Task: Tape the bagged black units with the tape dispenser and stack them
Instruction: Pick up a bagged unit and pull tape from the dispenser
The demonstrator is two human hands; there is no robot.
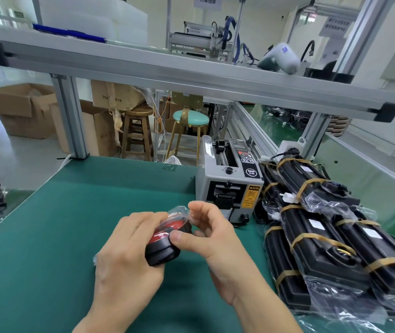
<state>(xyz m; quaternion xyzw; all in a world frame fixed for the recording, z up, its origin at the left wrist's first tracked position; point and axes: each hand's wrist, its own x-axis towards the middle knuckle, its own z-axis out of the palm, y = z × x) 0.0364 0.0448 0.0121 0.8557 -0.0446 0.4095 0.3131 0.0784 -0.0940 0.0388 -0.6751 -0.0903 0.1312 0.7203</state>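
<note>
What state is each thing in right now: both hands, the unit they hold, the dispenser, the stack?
Left hand: grips the bagged unit.
Right hand: pinches the bag's loose end.
Bagged unit: held above the mat, no tape visible.
Tape dispenser: upright on the mat, untouched.
Stack of taped units: piled at right, tape bands on.

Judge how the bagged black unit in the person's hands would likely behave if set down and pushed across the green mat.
The bagged unit looks rounded, so it might roll or rock if set on its edge. Its clear bag is loose and glossy, so it would probably slip and crinkle around the stiff body. The left hand wraps it easily, suggesting it is fairly light.
</note>
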